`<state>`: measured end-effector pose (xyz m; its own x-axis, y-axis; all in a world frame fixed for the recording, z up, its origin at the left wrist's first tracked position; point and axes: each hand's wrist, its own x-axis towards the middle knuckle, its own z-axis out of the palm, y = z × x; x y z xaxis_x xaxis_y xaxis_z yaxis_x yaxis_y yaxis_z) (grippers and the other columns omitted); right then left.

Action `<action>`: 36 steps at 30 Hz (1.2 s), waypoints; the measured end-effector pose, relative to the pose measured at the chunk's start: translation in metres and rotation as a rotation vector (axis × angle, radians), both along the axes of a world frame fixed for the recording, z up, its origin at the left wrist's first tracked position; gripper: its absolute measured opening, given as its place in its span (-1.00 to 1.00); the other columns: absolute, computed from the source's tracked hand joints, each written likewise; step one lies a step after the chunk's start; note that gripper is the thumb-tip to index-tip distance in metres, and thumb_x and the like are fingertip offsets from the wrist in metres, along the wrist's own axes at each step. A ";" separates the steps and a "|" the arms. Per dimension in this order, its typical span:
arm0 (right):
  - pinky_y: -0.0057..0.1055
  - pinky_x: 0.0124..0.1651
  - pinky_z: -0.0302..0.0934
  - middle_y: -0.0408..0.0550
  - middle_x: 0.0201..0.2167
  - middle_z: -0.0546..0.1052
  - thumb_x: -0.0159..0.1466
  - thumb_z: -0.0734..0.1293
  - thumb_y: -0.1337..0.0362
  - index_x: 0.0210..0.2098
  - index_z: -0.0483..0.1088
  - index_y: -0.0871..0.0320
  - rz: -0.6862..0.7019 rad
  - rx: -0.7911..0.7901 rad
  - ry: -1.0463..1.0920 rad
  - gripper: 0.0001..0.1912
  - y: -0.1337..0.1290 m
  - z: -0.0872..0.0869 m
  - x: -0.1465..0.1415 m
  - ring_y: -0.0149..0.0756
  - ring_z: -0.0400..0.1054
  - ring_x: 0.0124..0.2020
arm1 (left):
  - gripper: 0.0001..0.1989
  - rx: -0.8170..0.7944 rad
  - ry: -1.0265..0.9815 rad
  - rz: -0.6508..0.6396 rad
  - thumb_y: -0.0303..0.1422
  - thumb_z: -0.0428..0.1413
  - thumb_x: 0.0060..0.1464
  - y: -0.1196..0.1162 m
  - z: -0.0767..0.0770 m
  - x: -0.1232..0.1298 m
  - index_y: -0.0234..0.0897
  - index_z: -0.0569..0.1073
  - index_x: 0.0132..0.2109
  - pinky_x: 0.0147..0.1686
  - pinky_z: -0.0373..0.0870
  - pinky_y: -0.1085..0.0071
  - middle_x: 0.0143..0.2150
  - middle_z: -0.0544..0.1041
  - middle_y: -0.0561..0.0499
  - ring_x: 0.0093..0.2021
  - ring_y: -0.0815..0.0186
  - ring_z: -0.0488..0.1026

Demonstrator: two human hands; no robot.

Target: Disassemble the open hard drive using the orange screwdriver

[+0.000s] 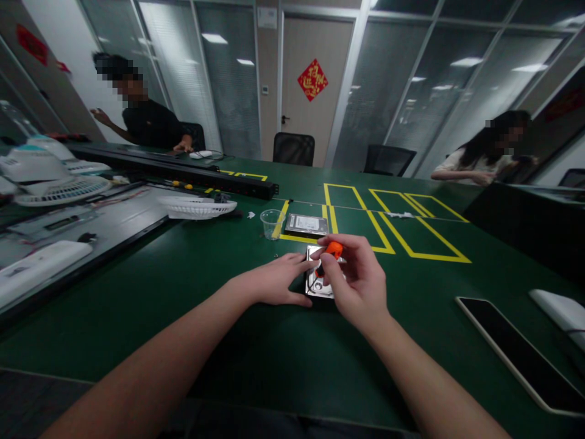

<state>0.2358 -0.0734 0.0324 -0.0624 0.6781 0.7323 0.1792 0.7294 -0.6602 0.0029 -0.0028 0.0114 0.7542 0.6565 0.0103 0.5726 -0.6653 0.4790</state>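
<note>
In the head view a silver hard drive (314,289) lies on the green table before me, partly covered by my hands. My left hand (278,280) grips it from the left, thumb at the near corner and fingers along the far side. Between the thumb and fingers of my right hand (359,277) is a screwdriver with an orange and black handle (336,249). Its shaft slants down toward the drive's top; exactly where the tip rests is hard to make out. Just beyond lies a second hard drive (307,224), label up, beside a clear plastic cup (272,225).
Yellow tape (439,259) marks rectangles on the table. A phone (516,350) and a white device (560,311) lie at right. Fan parts (201,206), a long black bar (196,174) and a metal panel (123,219) occupy the left. Two people sit across the table.
</note>
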 end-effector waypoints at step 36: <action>-0.23 -0.11 0.79 0.06 0.17 0.85 0.72 0.55 0.14 0.34 0.62 -0.06 0.016 -0.004 -0.028 -0.74 -0.004 0.004 0.001 -0.13 0.84 -0.03 | 0.11 0.007 -0.032 -0.011 0.13 0.59 0.42 0.001 -0.004 -0.002 -0.01 0.35 0.87 0.83 0.33 -0.35 0.92 0.35 -0.29 0.90 -0.42 0.28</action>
